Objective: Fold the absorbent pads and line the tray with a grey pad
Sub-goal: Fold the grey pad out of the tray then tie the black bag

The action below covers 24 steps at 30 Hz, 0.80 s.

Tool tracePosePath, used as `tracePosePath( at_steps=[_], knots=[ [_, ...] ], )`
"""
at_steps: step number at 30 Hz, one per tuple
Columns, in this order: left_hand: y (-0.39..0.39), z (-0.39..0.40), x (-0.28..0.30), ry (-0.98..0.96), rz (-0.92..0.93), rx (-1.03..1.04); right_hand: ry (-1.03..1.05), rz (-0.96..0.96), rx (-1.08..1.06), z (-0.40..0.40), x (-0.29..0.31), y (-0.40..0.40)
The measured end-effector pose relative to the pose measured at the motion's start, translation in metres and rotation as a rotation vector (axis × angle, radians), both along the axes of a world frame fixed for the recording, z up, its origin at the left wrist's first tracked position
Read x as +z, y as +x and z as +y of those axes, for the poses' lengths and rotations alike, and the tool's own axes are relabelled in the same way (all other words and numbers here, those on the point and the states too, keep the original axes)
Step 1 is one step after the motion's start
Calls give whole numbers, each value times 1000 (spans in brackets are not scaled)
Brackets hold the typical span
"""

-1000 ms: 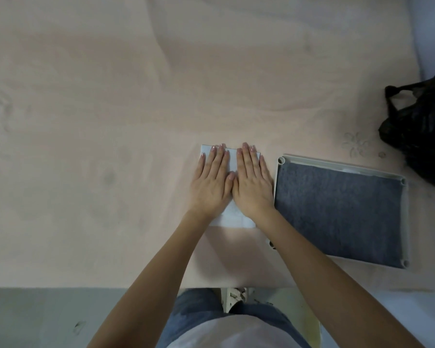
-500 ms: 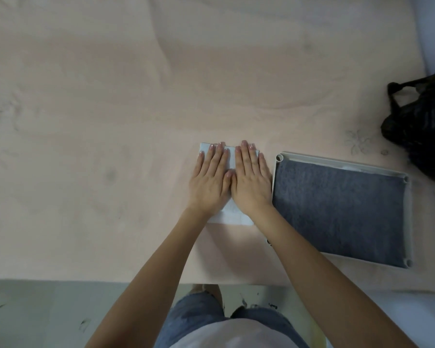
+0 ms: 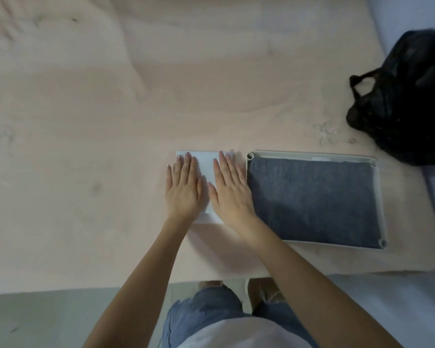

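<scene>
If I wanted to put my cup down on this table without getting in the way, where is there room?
The broad stretch left of the left hand and the whole far side beyond the white pad lie bare. The right is crowded: right hand, then the tray lined with the grey pad, with a black bag behind it.

Single head-worn view, looking steeply down from above, close over the pink surface [image 3: 86, 146], wide-angle.

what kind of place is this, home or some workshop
Probably a home, likely a bedroom: the work surface looks like a bed under a soft pink sheet with embroidered flowers, a black bag lies on it, and pale floor tiles show below.
</scene>
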<state>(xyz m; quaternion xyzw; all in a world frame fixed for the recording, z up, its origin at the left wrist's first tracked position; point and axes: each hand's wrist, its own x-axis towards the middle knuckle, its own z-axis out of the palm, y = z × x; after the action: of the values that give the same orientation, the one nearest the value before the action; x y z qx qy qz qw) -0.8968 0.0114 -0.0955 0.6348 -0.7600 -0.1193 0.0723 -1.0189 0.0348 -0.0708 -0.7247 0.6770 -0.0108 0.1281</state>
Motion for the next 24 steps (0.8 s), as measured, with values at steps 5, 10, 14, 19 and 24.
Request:
tracePosePath(
  at_steps=[5, 10, 14, 19, 24],
  knots=[
    [-45, 22, 15, -51, -27, -94, -122, -30, -173, 17, 26, -75],
    [-116, 59, 22, -20, -12, -123, -48, 52, -343, 53, 17, -191],
    [-142, 74, 14, 21, -66, -113, -76, 3, -453, 86, 9, -258],
    [-147, 83, 7, 61, -107, 7, -67, -105, -447, 112, -4, -293],
    [-143, 81, 5, 88, -117, 44, -56, -119, -425, 99, -6, -292]
  ],
)
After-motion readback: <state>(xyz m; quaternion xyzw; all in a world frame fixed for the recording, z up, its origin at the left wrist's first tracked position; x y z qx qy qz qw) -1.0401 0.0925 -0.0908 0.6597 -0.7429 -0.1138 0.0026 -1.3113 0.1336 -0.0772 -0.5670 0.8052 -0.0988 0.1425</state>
